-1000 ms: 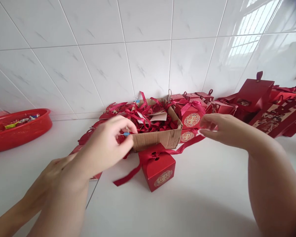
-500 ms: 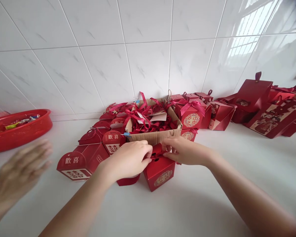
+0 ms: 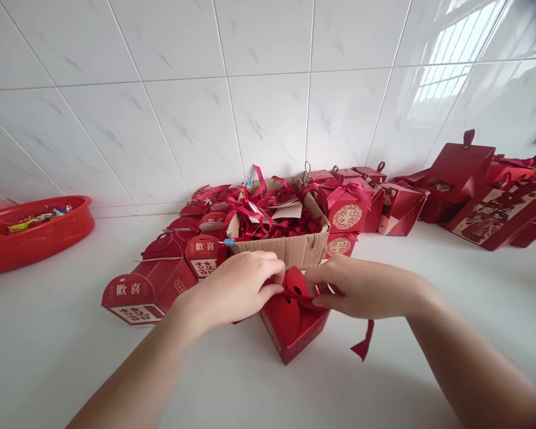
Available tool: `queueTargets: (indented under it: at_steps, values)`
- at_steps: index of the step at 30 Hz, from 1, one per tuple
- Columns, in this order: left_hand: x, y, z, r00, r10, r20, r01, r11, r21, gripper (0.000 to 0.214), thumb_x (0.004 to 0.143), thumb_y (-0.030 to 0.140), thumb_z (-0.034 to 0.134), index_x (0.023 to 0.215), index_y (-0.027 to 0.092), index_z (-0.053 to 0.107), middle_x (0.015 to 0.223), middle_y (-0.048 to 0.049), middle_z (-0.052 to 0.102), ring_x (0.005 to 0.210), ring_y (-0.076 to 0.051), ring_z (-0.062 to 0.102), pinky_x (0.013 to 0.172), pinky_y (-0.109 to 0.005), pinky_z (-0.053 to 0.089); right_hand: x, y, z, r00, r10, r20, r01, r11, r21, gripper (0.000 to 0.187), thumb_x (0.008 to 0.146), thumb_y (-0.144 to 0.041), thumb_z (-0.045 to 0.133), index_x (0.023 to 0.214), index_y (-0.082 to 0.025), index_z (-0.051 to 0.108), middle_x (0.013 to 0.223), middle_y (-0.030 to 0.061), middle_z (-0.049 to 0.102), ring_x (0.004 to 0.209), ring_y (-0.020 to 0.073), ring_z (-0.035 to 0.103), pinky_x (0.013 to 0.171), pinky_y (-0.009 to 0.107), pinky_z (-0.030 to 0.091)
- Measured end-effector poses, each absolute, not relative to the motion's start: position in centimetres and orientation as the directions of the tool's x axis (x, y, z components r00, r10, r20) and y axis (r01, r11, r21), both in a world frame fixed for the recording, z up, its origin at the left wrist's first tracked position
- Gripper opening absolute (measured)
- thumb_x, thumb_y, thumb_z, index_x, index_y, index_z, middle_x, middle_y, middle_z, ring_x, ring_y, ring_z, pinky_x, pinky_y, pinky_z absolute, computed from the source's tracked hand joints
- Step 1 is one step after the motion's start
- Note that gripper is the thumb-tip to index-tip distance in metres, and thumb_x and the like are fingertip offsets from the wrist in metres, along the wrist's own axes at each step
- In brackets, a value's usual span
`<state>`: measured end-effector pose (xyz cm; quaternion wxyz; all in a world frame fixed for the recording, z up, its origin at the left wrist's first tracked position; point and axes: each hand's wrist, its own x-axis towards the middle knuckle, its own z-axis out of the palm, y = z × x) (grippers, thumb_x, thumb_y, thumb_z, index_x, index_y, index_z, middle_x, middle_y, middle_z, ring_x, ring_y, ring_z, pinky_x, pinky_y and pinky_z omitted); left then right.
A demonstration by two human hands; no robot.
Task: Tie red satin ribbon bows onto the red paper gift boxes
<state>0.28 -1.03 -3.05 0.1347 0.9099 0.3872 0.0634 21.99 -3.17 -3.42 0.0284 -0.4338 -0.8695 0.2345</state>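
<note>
A small red gift box [image 3: 310,339] stands on the white counter in front of me, turned with one corner toward me. Its rounded top flaps [image 3: 290,316] have dark holes and stand partly raised. My left hand [image 3: 241,286] pinches at the flaps from the left, fingers closed on red ribbon. From the right, my right hand [image 3: 361,289] is closed on the same ribbon, which runs across the top between both hands. A loose ribbon tail [image 3: 362,348] hangs below my right hand. Directly behind is a cardboard box [image 3: 290,250] full of dark red ribbons [image 3: 261,214].
On the left, several red boxes with white character labels [image 3: 138,310] are grouped. Stacked red boxes with gold emblems [image 3: 346,218] stand right of the cardboard box. More red boxes [image 3: 495,217] are at far right, and a red basin [image 3: 40,238] with wrapped sweets is far left.
The gift box has turned, and its flaps have lifted apart. My right hand has shifted right, with a ribbon tail now showing below it. Another person's hand has left the view at left.
</note>
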Motion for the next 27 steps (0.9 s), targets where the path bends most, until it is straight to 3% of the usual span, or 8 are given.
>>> queueTargets:
  at_steps: [4, 8, 17, 27]
  values:
    - [0.2, -1.2, -2.9, 0.699, 0.714, -0.037, 0.690, -0.661, 0.295, 0.015, 0.084, 0.022, 0.050, 0.069, 0.020, 0.052, 0.075, 0.0006, 0.060, 0.066, -0.015, 0.052, 0.057, -0.027, 0.035, 22.5, -2.7, -3.2, -0.571, 0.805, -0.163, 0.775, 0.462, -0.432, 0.009, 0.079, -0.017, 0.048, 0.072, -0.020, 0.052, 0.070, 0.0000, 0.058, 0.056, 0.0110, 0.049, 0.046, 0.023, 0.034]
    - [0.2, -1.4, -3.0, 0.705, 0.697, -0.133, 0.697, -0.646, 0.311, 0.014, 0.083, 0.020, 0.050, 0.069, 0.020, 0.052, 0.079, 0.0004, 0.062, 0.067, -0.015, 0.053, 0.057, -0.026, 0.035, 22.8, -2.0, -3.6, -0.531, 0.793, -0.297, 0.795, 0.346, -0.499, 0.008, 0.079, -0.021, 0.047, 0.072, -0.020, 0.050, 0.077, 0.0008, 0.060, 0.049, 0.0102, 0.051, 0.041, 0.024, 0.036]
    - [0.1, -1.0, -2.8, 0.760, 0.624, -0.180, 0.645, -0.692, 0.324, 0.015, 0.083, 0.017, 0.049, 0.069, 0.020, 0.055, 0.075, -0.0004, 0.060, 0.065, -0.014, 0.053, 0.056, -0.027, 0.033, 23.1, -1.1, -4.3, -0.533, 0.785, -0.316, 0.823, 0.395, -0.408, 0.014, 0.079, -0.030, 0.054, 0.069, -0.020, 0.051, 0.080, 0.0027, 0.060, 0.063, 0.0157, 0.054, 0.049, 0.026, 0.037]
    - [0.9, 0.3, -4.4, 0.762, 0.648, 0.010, 0.625, -0.739, 0.250, 0.018, 0.089, 0.019, 0.043, 0.071, 0.020, 0.046, 0.077, 0.0009, 0.057, 0.068, -0.015, 0.051, 0.057, -0.026, 0.033, 23.5, -1.1, -3.8, -0.582, 0.731, -0.357, 0.802, 0.440, -0.405, 0.012, 0.078, -0.026, 0.051, 0.068, -0.020, 0.051, 0.074, 0.0024, 0.061, 0.061, 0.0155, 0.052, 0.049, 0.026, 0.034]
